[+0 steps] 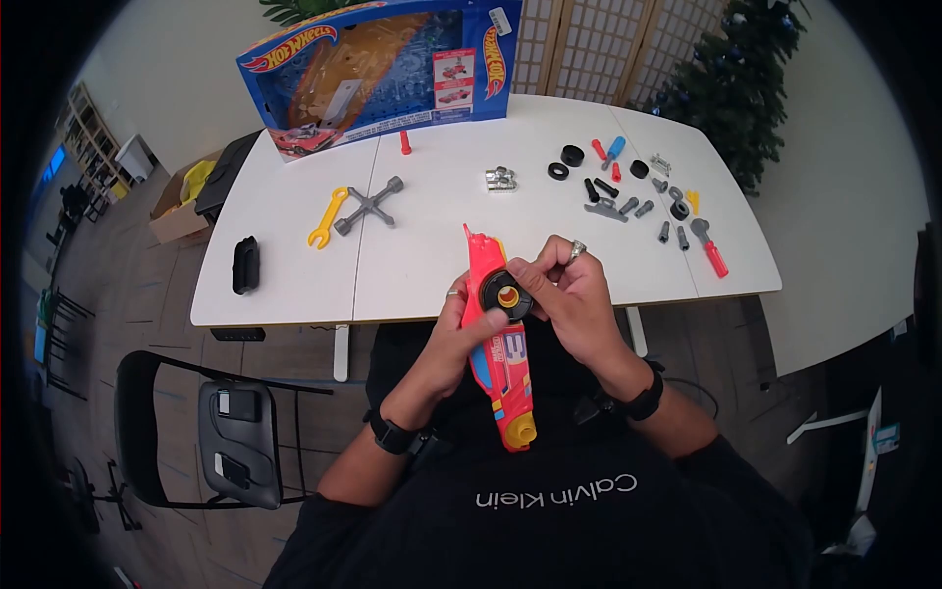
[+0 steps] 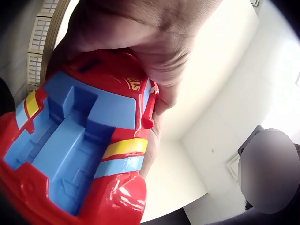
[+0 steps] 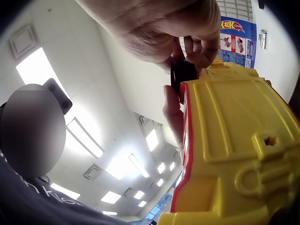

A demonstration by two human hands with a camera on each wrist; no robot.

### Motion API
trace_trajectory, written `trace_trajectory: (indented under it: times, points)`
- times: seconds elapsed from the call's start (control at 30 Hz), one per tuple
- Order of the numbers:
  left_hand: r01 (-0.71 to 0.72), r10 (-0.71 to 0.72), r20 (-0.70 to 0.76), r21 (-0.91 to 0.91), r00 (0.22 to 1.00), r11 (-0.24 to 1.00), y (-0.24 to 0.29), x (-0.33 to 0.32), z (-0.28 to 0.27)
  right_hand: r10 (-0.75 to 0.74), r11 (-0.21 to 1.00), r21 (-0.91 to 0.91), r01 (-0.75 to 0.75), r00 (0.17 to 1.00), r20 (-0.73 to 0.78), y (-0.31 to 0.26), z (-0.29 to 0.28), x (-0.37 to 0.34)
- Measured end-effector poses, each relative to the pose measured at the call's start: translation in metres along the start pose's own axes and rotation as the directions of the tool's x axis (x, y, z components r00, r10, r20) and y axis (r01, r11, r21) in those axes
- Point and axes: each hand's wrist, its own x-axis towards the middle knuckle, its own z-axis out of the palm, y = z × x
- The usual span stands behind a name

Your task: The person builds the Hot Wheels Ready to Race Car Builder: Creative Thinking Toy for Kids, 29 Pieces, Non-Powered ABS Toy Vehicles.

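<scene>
A red toy car (image 1: 515, 378) with a blue interior and yellow underside is turned on its side above the table's near edge. My left hand (image 1: 453, 344) grips the car body, its thumb beside the wheel; the left wrist view has this hand (image 2: 136, 33) over the car's front end (image 2: 101, 70). With my right hand (image 1: 574, 304) I pinch a black wheel (image 1: 494, 297) against the car's side, around a yellow hub. The right wrist view has the fingers (image 3: 205, 52) at the wheel (image 3: 182, 72), beside the yellow underside (image 3: 229, 126).
A Hot Wheels box (image 1: 383, 79) stands at the back left of the white table (image 1: 432, 216). A yellow wrench (image 1: 329, 218), grey lug wrench (image 1: 369, 206) and black tray-like part (image 1: 246, 265) lie left. A silver engine piece (image 1: 500, 179) sits centrally; loose wheels (image 1: 572, 155), bolts and a red-handled tool (image 1: 714, 257) lie right.
</scene>
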Motion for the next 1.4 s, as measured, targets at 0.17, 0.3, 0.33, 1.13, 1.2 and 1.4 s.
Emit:
trace_trajectory:
  times: [0.17, 0.3, 0.33, 1.13, 1.2, 1.4]
  points:
    - [0.044, -0.036, 0.069, -0.123, 0.997, 0.991, 0.007, 0.000, -0.004, -0.002, 0.997, 0.078, -0.007, 0.994, 0.113, -0.012, 0.008, -0.009]
    - [0.014, -0.010, 0.035, -0.117, 0.999, 0.993, -0.005, 0.005, -0.013, -0.070, 0.996, 0.064, 0.062, 0.990, 0.127, -0.006, 0.009, -0.013]
    - [0.014, -0.011, 0.032, -0.119, 0.999, 0.993, -0.005, 0.004, -0.013, -0.067, 0.996, 0.064, 0.059, 0.989, 0.129, -0.005, 0.007, -0.012]
    - [0.185, -0.180, 0.057, -0.102, 0.982, 0.977, -0.028, 0.016, -0.048, -0.217, 0.259, -0.956, -0.141, 0.955, -0.200, 0.033, -0.160, 0.075]
    - [0.189, -0.187, 0.036, -0.052, 0.982, 0.981, -0.032, 0.016, -0.052, -0.249, 0.196, -0.973, -0.125, 0.953, -0.172, 0.058, -0.202, 0.097]
    - [0.127, -0.103, 0.114, -0.222, 0.988, 0.967, -0.028, 0.018, -0.045, -0.071, 0.091, -0.979, -0.183, 0.979, -0.189, 0.077, -0.230, 0.146]
